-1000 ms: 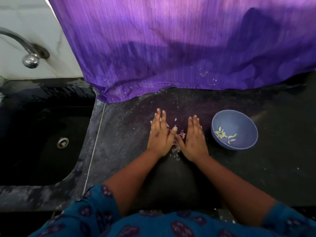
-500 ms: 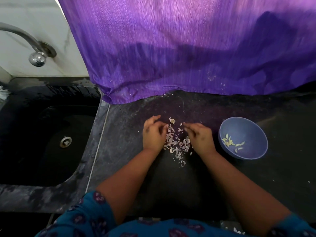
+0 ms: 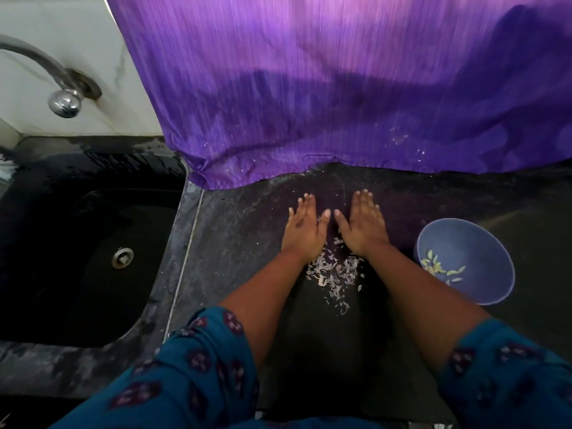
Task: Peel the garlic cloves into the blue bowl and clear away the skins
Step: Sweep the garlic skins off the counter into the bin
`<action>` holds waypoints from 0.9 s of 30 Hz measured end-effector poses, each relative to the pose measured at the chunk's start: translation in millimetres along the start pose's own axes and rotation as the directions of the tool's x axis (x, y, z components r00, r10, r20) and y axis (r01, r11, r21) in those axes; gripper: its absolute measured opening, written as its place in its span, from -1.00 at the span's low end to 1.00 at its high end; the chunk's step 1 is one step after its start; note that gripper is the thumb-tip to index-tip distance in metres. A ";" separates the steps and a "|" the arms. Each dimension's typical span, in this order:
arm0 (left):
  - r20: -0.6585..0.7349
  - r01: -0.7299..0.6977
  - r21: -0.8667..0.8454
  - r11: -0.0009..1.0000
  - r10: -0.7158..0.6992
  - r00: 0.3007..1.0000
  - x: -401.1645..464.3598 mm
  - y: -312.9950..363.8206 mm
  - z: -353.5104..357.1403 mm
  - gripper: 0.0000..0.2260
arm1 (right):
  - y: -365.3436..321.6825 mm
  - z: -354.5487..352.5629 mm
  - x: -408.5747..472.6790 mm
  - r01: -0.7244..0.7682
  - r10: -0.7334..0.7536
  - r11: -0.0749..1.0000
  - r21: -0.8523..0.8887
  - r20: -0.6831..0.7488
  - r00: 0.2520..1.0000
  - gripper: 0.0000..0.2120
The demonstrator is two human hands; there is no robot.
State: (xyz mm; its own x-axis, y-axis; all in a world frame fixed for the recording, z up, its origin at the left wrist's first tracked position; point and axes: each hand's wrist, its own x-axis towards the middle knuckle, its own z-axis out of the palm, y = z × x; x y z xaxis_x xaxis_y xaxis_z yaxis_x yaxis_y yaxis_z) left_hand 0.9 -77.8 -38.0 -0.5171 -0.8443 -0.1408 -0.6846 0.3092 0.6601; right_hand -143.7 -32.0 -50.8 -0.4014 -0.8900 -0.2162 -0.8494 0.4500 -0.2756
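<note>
- Head view: my left hand (image 3: 301,230) and right hand (image 3: 363,226) lie flat, fingers straight, holding nothing, on the counter (image 3: 241,243).
- Garlic skins (image 3: 334,272) sit heaped just near of my wrists.
- Blue bowl (image 3: 483,243), right, holds peeled cloves (image 3: 439,267).

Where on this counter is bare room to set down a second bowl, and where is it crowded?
Bare counter lies between the left hand and the sink, and behind the blue bowl up to the purple cloth. It is crowded between the forearms, where the garlic skins lie, and between the right hand and the bowl.
</note>
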 end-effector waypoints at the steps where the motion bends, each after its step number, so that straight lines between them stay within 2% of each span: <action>1: 0.027 0.021 -0.059 0.998 -0.019 0.999 0.2 2.0 -3.3 -0.44 | -4.4 1.1 1.4 0.122 -0.122 0.992 -0.008 0.022 0.992 -0.29; 3: 0.079 0.040 -0.153 0.987 -0.028 0.996 0.1 5.6 -9.5 -0.45 | -12.4 2.2 -0.4 0.331 -0.332 0.943 0.022 0.048 0.942 -0.33; 5: 0.127 -0.017 -0.108 0.994 0.031 0.991 -6.8 5.9 -12.1 -0.46 | -16.2 3.9 -11.2 0.478 -0.484 0.864 0.159 0.001 0.875 -0.39; 7: 0.146 -0.090 -0.032 0.995 0.094 0.985 -25.7 0.3 -8.8 -0.47 | -13.4 7.2 -27.8 0.552 -0.559 0.793 0.257 -0.053 0.827 -0.46; 11: 0.108 -0.159 -0.077 0.984 0.167 0.980 -60.7 -21.1 -9.3 -0.47 | -7.0 9.4 -60.6 0.542 -0.574 0.763 0.354 -0.015 0.819 -0.44; 14: 0.060 -0.131 -0.367 0.921 0.164 0.985 -82.0 -24.4 -11.8 -0.42 | 3.4 3.6 -74.1 0.557 -0.587 0.719 0.416 -0.065 0.807 -0.58; 16: -0.030 -0.152 -0.446 0.882 0.155 0.988 -90.4 -30.0 -13.8 -0.39 | 14.3 -7.3 -75.1 0.506 -0.485 0.749 0.428 -0.166 0.859 -0.57; 17: -0.072 -0.149 -0.411 0.899 0.131 0.989 -91.4 -34.4 -14.7 -0.39 | 20.7 -12.3 -74.8 0.458 -0.416 0.783 0.420 -0.194 0.888 -0.54; 19: -0.102 -0.079 -0.271 0.959 0.053 0.993 -93.9 -40.9 -14.7 -0.40 | 30.2 -15.8 -85.6 0.359 -0.340 0.865 0.351 -0.117 0.933 -0.42; 21: -0.036 -0.008 -0.135 0.991 0.003 0.999 -101.5 -37.0 -8.6 -0.42 | 35.0 -5.1 -103.9 0.286 -0.297 0.939 0.189 0.032 0.954 -0.13; 22: 0.026 0.005 -0.104 0.995 -0.002 1.000 -105.8 -32.0 -4.3 -0.43 | 34.0 3.5 -111.0 0.272 -0.279 0.958 0.095 0.063 0.958 -0.01; 24: 0.134 0.029 -0.155 0.987 -0.008 0.991 -109.3 -19.4 -1.1 -0.43 | 24.4 13.2 -116.8 0.299 -0.297 0.954 -0.032 0.055 0.953 0.12; 27: 0.141 0.028 -0.304 0.952 0.016 0.990 -104.2 -6.1 -2.0 -0.43 | 0.8 17.1 -108.0 0.399 -0.398 0.917 -0.009 0.048 0.916 0.23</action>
State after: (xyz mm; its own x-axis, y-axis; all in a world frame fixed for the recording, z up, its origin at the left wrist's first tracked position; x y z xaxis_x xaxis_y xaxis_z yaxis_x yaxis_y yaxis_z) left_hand 59.9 7.4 -25.9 -0.5954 -0.7690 -0.2328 -0.5098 0.1376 0.8492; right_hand -95.1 65.7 -43.7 -0.0130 -0.9909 -0.1337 -0.9420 0.0570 -0.3306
